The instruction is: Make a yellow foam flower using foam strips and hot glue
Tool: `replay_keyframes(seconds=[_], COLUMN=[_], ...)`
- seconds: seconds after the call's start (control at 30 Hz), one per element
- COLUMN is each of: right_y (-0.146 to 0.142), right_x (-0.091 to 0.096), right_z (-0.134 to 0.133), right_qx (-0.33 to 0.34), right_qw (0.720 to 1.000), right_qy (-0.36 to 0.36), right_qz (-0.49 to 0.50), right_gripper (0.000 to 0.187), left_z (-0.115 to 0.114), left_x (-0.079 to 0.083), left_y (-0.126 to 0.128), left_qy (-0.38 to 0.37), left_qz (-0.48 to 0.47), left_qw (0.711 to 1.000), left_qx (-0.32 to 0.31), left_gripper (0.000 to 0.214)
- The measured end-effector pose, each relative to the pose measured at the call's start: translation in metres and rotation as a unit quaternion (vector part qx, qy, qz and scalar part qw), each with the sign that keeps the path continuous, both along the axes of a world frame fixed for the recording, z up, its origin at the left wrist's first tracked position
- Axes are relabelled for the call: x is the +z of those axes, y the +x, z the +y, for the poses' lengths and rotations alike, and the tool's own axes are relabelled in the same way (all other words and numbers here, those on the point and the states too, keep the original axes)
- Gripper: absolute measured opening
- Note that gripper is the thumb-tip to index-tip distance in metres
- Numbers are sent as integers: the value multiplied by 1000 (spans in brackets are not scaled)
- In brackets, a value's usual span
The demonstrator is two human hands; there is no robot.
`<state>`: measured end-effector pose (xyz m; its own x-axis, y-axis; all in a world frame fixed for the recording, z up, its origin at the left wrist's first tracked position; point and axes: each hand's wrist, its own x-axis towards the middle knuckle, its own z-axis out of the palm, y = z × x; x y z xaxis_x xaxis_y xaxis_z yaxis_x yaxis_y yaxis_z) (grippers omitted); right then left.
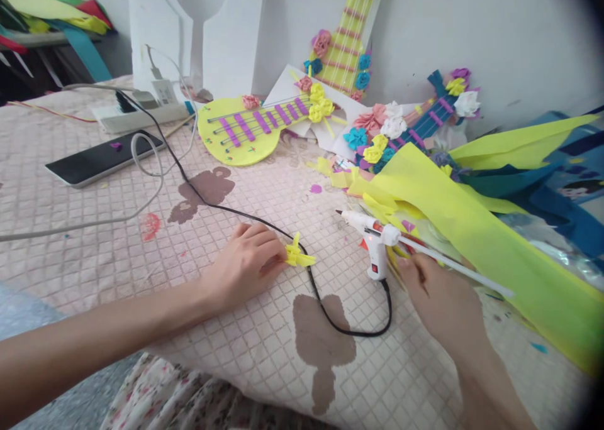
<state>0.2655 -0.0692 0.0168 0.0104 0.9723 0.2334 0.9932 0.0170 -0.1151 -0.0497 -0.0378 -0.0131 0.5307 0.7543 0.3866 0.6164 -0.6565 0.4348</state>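
Observation:
My left hand [249, 257] rests on the quilted pink cover, fingers pinched on a small yellow paper flower [298, 254]. My right hand [436, 298] reaches toward the white glue gun [372, 232], which stands on the cover with a glue stick poking out of its back. The fingers are curled close to the gun's handle and yellow paper scraps; I cannot make out whether they hold anything. The gun's black cord [349, 329] loops between my hands.
A yellow paper guitar [245, 131] with purple bars lies ahead, a blue one [425, 122] to its right, another leans on the wall. Large yellow sheets [472, 222] cover the right side. A phone [101, 158] and a power strip [141, 115] sit at left.

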Motion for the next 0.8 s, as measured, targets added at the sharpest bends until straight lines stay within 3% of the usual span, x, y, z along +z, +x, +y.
replay_keyframes(seconds=[0.07, 0.13, 0.27, 0.3, 0.47, 0.8], right_y=[-8, -27, -78, -89, -119, -128], right_x=[3, 4, -1, -3, -14, -24], right_z=[-8, -15, -16, -13, 10, 18], right_qx=[17, 62, 201, 216, 240, 236], right_qw=[999, 993, 964, 959, 955, 940], right_qy=[43, 88, 33, 33, 13, -6], right_qz=[-7, 52, 173, 178, 176, 245], right_gripper=[38, 37, 6, 9, 27, 24], left_z=[0, 0, 1, 1, 1, -1], left_x=[0, 0, 0, 0, 0, 3], left_y=[0, 1, 2, 2, 2, 3], left_qy=[-3, -9, -8, -6, -3, 4], left_qz=[0, 4, 14, 15, 25, 28], left_qw=[1000, 1000, 1000, 1000, 1000, 1000], left_qx=[3, 5, 4, 5, 10, 5], left_gripper=[7, 7, 8, 8, 9, 11])
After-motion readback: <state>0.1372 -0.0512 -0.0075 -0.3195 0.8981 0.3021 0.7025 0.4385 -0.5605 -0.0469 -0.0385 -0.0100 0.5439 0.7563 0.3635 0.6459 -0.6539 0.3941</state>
